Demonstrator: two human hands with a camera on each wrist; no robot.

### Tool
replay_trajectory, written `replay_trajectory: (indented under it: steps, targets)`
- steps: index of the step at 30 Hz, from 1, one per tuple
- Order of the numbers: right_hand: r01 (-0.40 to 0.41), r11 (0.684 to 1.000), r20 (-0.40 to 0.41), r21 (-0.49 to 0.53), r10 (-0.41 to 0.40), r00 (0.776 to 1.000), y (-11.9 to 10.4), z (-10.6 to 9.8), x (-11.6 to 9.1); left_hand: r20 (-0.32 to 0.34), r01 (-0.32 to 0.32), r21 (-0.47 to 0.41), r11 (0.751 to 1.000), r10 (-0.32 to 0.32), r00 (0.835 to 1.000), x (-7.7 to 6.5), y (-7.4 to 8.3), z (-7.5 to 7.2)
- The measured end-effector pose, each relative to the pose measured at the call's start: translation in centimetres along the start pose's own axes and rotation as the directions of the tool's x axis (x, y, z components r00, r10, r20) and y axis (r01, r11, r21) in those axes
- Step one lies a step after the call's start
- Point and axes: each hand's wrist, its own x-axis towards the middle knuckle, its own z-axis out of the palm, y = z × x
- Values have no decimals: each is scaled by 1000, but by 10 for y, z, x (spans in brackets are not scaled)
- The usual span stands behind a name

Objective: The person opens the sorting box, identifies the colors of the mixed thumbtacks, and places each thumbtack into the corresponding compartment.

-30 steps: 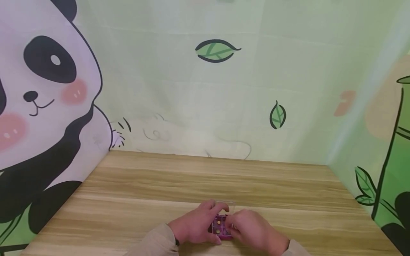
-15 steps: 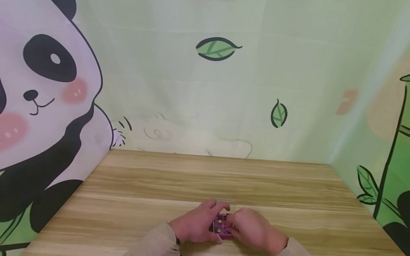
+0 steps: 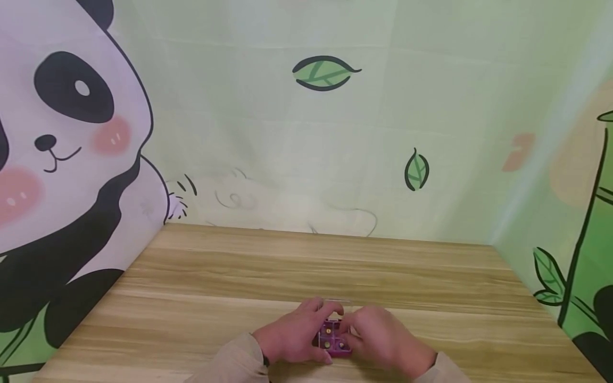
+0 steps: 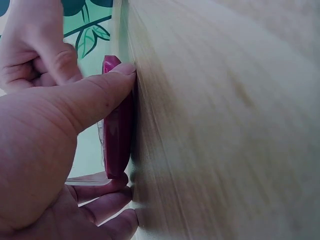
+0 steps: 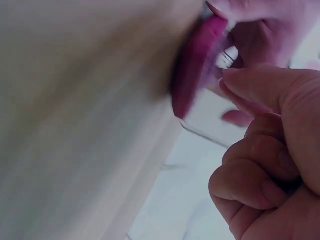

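Observation:
A small magenta compartment box [image 3: 341,354] lies on the table, its clear lid [image 3: 341,301] tipped open on the far side. My left hand [image 3: 294,332] grips it, the thumb at the near wall and the other fingers spread along the far side in the left wrist view. Small round pieces [image 3: 328,331] sit in three of the compartments. At the box's right side, my right hand [image 3: 383,338] brings thumb and index finger [image 5: 260,87] close together, the remaining fingers curled into the palm. I cannot tell whether a small piece is between those fingertips.
The wood-grain table [image 3: 215,266] runs back to a pale green cloth backdrop [image 3: 268,138] with printed leaves. A panda [image 3: 72,138] is printed on the left side, bamboo [image 3: 594,250] on the right.
My right hand has shifted slightly right and away from the near-right compartment, where a small piece now shows. My left hand has kept its grip on the box.

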Motion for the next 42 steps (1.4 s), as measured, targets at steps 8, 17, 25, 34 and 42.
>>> replay_trajectory:
  steps: [8,17,25,34,42]
  targets:
    - [-212,939,-21,270,226,974,7,-20,8,3,15,15,1000,-15,1000,-1,0,0]
    - [-188,930,-187,317,256,948,13,-17,16,16,29,4,1000,-29,999,1,-1,0]
    - [-229,864,-64,448,287,956,25,-12,20,11,23,14,1000,-23,1000,1,-1,1]
    - [-230,761,8,606,283,959,37,-9,18,-1,-19,4,1000,19,1000,0,-3,1]
    - [-243,677,54,695,288,956,40,-7,17,-5,-48,-27,998,48,999,-1,-4,1]
